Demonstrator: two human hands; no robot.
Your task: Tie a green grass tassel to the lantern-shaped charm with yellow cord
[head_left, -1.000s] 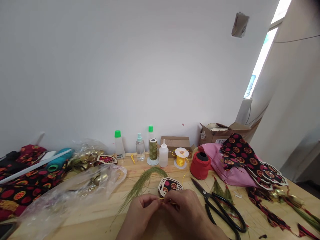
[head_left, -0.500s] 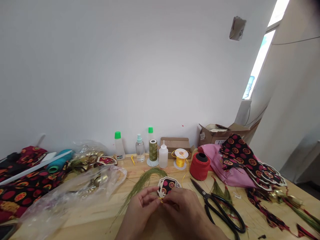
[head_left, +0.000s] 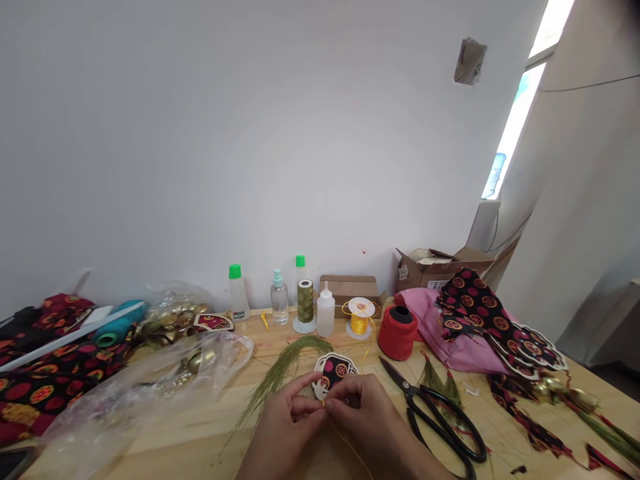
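Note:
Pinched between the fingertips of my left hand (head_left: 286,417) and my right hand (head_left: 367,413) is a yellow cord (head_left: 354,451), its loose end trailing down toward the front edge. Both hands meet at the lower edge of a dark patterned fabric piece with a white border (head_left: 334,371), where the cord is attached or passes; the exact join is too small to make out. A bundle of olive thread (head_left: 287,363) lies just behind my left hand. Black-handled scissors (head_left: 425,407) rest to the right of my right hand, blades apart.
Along the wall stand a spool of yellow cord (head_left: 360,325), a white squeeze bottle (head_left: 326,313), an olive thread spool (head_left: 305,303) and a red thread cone (head_left: 397,333). Plastic bags with brass bells (head_left: 200,360) lie left. Pink cloth (head_left: 470,350) and green tassels (head_left: 435,380) lie right.
My fingers have drawn closer together at the fabric piece, and the right fingers are more curled. A length of yellow cord now shows hanging below them. The view has shifted slightly.

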